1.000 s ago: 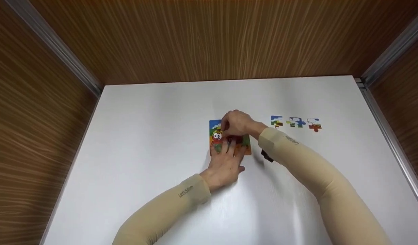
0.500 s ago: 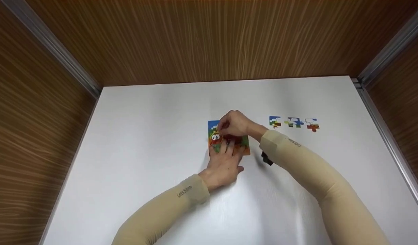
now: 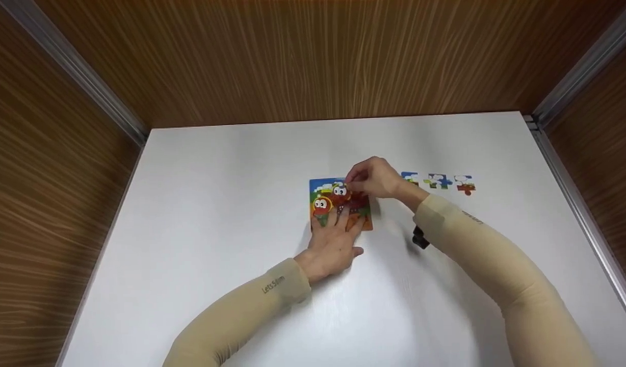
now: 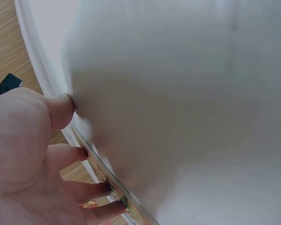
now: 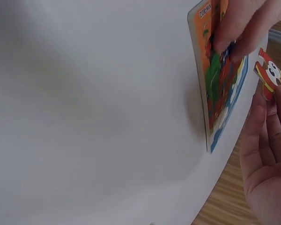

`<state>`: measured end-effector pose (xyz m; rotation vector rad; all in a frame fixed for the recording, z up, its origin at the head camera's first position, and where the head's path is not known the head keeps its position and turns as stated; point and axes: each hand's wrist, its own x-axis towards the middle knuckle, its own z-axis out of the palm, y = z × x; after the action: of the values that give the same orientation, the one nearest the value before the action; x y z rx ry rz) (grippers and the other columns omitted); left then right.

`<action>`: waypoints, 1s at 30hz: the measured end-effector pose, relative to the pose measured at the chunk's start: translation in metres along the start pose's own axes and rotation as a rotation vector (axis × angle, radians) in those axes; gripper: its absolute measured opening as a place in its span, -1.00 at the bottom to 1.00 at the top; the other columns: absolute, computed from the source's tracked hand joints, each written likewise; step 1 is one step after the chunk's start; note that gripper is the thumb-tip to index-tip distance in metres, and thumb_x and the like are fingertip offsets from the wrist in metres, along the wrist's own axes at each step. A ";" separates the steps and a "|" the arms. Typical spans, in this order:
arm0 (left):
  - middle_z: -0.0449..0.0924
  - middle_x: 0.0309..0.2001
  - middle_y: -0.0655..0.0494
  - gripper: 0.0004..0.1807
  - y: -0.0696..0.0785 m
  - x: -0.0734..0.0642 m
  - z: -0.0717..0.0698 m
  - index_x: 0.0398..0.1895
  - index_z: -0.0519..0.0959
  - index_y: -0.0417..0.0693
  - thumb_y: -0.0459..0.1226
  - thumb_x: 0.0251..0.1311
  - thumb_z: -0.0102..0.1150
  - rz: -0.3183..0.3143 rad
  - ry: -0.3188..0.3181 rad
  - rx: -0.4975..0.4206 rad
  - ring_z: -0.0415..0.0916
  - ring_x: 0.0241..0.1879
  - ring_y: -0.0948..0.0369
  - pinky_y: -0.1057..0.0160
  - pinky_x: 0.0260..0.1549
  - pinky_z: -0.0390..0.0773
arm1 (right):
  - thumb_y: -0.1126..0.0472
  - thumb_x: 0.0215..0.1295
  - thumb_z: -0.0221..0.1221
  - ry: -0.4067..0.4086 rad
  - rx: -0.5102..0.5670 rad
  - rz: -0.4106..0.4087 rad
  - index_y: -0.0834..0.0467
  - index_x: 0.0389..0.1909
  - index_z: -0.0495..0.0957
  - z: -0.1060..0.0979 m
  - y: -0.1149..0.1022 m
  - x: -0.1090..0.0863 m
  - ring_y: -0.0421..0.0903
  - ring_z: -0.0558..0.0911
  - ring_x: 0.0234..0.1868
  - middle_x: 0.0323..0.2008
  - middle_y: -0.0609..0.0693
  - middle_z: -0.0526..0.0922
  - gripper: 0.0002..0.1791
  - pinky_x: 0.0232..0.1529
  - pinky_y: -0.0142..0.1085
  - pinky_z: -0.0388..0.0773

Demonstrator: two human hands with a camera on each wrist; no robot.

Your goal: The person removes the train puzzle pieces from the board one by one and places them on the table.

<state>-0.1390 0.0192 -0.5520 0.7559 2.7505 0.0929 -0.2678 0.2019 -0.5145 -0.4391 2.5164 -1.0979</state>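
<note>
A jigsaw puzzle board (image 3: 366, 224) with a bright cartoon picture lies on the white table. My left hand (image 3: 331, 250) rests flat on its lower part, fingers spread over the picture; in the left wrist view the fingertips (image 4: 114, 206) meet the board's edge. Between thumb and fingers, my right hand (image 3: 376, 178) pinches a jigsaw piece (image 5: 273, 72), red with big white eyes and a yellow band. Seen from the right wrist, this piece is raised off the board. In the head view it overlaps the board's upper middle. The left fingers cover part of the picture.
To the right of the board lie three loose jigsaw pieces (image 3: 438, 181) in a row, the nearest partly behind the right hand. Wood-grain panels (image 3: 313, 61) enclose the back and sides of the white table (image 3: 216, 204). A black wrist camera (image 3: 420, 237) hangs under the right forearm.
My right hand has moved right and pulled back from the board's middle, bringing the pinched eyed piece into view. My left hand has stayed pressed on the board.
</note>
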 end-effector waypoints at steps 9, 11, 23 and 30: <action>0.20 0.78 -0.13 -0.15 0.003 -0.003 0.000 0.79 0.31 0.20 0.26 0.58 0.22 -0.006 0.086 0.031 0.19 0.73 -0.20 -0.51 0.49 0.46 | 0.28 0.52 0.40 0.073 0.026 -0.026 0.24 -0.07 0.84 -0.029 0.030 -0.030 0.06 0.82 -0.26 -0.17 0.25 0.91 -0.87 -0.37 -0.46 0.65; 0.28 0.72 -0.11 -0.15 0.002 -0.004 0.001 0.77 0.35 0.19 0.27 0.56 0.25 0.000 0.100 0.018 0.27 0.67 -0.17 -0.51 0.47 0.48 | 0.27 0.52 0.40 0.084 0.032 -0.017 0.26 -0.07 0.84 -0.035 0.038 -0.038 0.02 0.82 -0.27 -0.17 0.26 0.91 -0.86 -0.37 -0.45 0.66; 0.41 0.60 -0.06 -0.06 0.000 -0.008 0.003 0.74 0.39 0.14 0.34 0.45 0.33 0.008 0.117 -0.045 0.40 0.52 -0.11 -0.60 0.41 0.47 | 0.22 0.53 0.43 0.125 0.058 0.130 0.29 0.01 0.82 -0.063 0.079 -0.080 -0.26 0.66 -0.32 -0.19 0.06 0.89 -0.78 -0.35 -0.43 0.59; 0.44 0.57 -0.06 -0.05 0.002 -0.007 0.004 0.74 0.38 0.15 0.36 0.44 0.32 0.008 0.124 -0.017 0.42 0.51 -0.10 -0.54 0.40 0.52 | 0.18 0.51 0.44 0.112 0.045 0.170 0.30 0.01 0.84 -0.061 0.095 -0.089 -0.28 0.64 -0.32 -0.20 0.01 0.87 -0.75 -0.32 -0.44 0.58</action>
<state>-0.1310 0.0174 -0.5532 0.7817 2.8593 0.1705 -0.2285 0.3396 -0.5294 -0.1520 2.5645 -1.1386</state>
